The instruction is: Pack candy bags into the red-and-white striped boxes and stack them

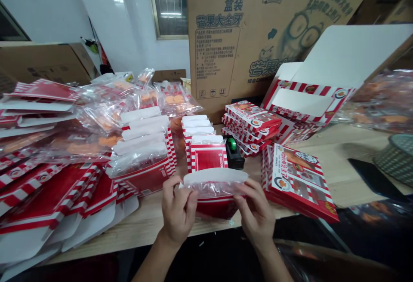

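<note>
My left hand (178,211) and my right hand (254,215) pinch the two sides of a red-and-white paper snack box (216,208). A clear plastic bag (214,189) sits in its open top, with a white card flap (215,176) along the upper edge. Just beyond my fingers stands a row of similar boxes (206,155) packed with bagged snacks. A second row (142,157) stands to the left. Flat printed boxes (298,183) lie close to my right hand.
Loose bags of orange snacks (171,97) and flat red cartons (38,191) are heaped on the wooden table (145,226). A black-and-green tape dispenser (234,153) stands beside stacked boxes (251,123). A large cardboard carton (258,37) rises behind, and a black phone (374,179) lies at the right.
</note>
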A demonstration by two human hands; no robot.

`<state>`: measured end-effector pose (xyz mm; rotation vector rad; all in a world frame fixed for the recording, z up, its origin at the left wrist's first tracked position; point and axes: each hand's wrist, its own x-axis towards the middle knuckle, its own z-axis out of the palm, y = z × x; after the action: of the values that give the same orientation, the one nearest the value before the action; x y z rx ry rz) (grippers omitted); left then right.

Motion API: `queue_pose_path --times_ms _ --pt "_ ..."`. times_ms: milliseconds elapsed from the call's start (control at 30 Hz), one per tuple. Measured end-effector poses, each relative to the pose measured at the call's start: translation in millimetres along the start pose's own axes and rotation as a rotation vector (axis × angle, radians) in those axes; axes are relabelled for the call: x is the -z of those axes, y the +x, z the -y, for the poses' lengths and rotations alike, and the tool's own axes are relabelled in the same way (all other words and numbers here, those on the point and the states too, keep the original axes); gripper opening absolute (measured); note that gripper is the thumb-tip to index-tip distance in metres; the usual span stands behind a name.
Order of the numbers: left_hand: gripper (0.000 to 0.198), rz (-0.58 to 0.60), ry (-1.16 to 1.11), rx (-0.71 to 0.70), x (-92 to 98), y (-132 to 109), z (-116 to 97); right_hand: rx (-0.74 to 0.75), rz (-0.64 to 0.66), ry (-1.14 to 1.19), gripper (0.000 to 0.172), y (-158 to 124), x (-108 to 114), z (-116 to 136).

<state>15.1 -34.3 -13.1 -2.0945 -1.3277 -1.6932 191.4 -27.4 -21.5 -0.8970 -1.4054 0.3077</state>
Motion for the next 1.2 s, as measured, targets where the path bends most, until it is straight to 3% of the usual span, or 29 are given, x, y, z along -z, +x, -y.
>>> queue_pose_path --times_ms 67,167,233,300,333,400,467,533,600,700,833,967,1033,1200 --pt "0.02 -0.065 -0.18 0.147 -3.4 -7.0 0.4 -0.002 0.096 -0.029 0.015 4.5 4.9 3.2" --pt "0.036 -0.044 -0.549 0.559 -2.4 -10.3 2.3 -0.1 0.128 0.017 0.017 6.7 6.5 7.4" --pt "0.037 0.11 -0.846 0.761 4.3 -3.4 6.5 -0.191 0.081 0.087 0.014 5.6 4.9 9.4" --pt "0.037 0.284 -1.097 0.843 14.1 9.3 12.9 -0.289 0.039 0.179 0.036 4.5 4.2 10.9" --pt "0.04 0.369 -1.176 0.868 19.0 16.6 16.2 -0.327 0.055 0.223 0.044 4.6 4.7 11.5" --pt "0.052 0.564 -1.233 0.915 26.6 30.8 21.0 -0.352 0.173 0.307 0.038 6.8 7.3 13.2" --pt "0.049 0.745 -1.206 0.922 29.4 42.0 22.3 -0.328 0.297 0.378 0.018 11.1 10.3 16.2" --pt "0.028 0.815 -1.186 0.845 28.3 48.2 20.6 -0.315 0.342 0.438 0.007 16.0 11.6 21.3" --pt "0.017 0.774 -1.201 0.728 26.4 49.3 18.0 -0.328 0.338 0.433 0.011 20.4 10.8 28.0" --pt "0.022 0.707 -1.165 0.606 27.2 45.8 16.0 -0.386 0.33 0.348 0.014 25.5 8.6 37.1" --pt "0.015 0.749 -1.048 0.483 33.0 43.1 14.2 -0.419 0.381 0.192 0.018 29.9 8.5 41.2" --pt "0.014 0.643 -0.911 0.571 35.5 41.9 10.8 -0.408 0.395 0.234 0.009 33.2 9.0 38.7" --pt "0.009 0.644 -0.89 0.622 36.4 40.6 10.5 -0.422 0.431 0.319 0.01 35.8 9.2 36.9" --pt "0.007 0.685 -0.912 0.512 40.0 37.0 16.1 -0.425 0.567 0.441 0.009 42.9 14.7 30.4"
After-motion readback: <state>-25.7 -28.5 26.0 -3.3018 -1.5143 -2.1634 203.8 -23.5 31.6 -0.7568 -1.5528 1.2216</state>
